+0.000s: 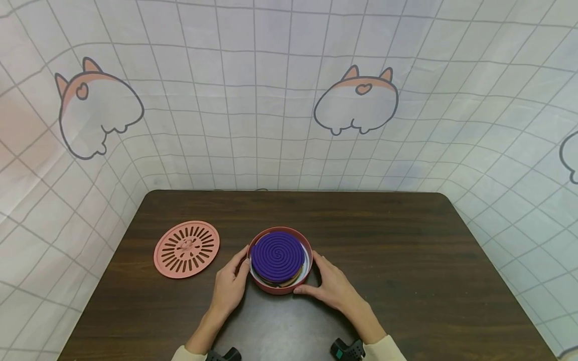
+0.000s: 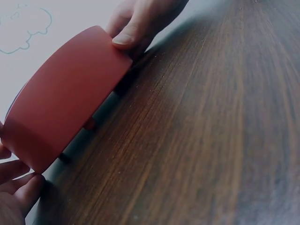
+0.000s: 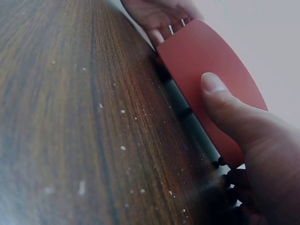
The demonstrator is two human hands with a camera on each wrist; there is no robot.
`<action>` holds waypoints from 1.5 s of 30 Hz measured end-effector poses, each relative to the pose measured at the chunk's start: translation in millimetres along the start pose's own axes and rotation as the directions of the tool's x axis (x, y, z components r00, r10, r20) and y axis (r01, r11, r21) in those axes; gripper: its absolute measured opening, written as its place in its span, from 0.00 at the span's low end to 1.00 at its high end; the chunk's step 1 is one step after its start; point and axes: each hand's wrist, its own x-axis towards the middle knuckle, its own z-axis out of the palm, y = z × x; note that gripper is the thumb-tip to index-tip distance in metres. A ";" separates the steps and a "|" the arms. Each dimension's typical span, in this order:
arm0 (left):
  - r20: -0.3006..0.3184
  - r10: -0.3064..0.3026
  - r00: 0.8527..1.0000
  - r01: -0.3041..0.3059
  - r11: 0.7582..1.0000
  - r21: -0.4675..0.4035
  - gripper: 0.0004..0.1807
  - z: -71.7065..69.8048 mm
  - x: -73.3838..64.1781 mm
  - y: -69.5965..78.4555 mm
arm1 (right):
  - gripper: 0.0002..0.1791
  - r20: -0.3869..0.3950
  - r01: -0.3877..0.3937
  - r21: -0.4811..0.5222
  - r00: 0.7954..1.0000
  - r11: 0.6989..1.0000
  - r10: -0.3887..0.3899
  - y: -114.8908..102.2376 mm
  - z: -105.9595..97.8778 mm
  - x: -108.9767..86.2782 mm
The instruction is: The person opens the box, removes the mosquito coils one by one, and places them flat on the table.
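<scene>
A round red mosquito coil holder (image 1: 308, 273) sits between the two hands near the middle of the table. Inside it lies a purple spiral mosquito coil (image 1: 277, 256), with a pale lining and a tan edge showing beneath. My left hand (image 1: 229, 287) grips the holder's left side, thumb near the rim. On the opposite side my right hand (image 1: 333, 286) holds it, and in the right wrist view its thumb (image 3: 222, 101) presses flat along the red wall (image 3: 192, 61). Small feet (image 2: 89, 123) show under the holder's lower edge, close over the table.
A pink slotted lid (image 1: 187, 249) lies on the dark wooden table (image 1: 384, 240) to the left of the holder. Behind the table hangs a white grid-patterned cloth (image 1: 271, 110) with cartoon animals. Pale specks dot the tabletop in the right wrist view.
</scene>
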 end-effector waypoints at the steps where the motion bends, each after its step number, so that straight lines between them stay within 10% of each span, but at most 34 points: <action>1: 0.002 -0.002 1.000 0.002 1.000 -0.007 0.21 0.2 0.2 0.0 | 0.62 0.002 -0.002 0.002 1.000 1.000 0.002 -0.3 -0.4 -0.1; 28: 0.051 -0.047 0.998 0.049 0.998 -0.037 0.23 -0.2 -1.6 -1.8 | 0.67 0.041 -0.006 0.027 0.999 1.000 0.005 1.2 -10.1 -3.0; 45: 0.056 -0.065 0.996 0.068 0.997 -0.047 0.23 -2.3 -1.5 -2.8 | 0.56 -0.109 0.144 0.084 0.985 0.986 -0.134 -8.0 -28.5 4.8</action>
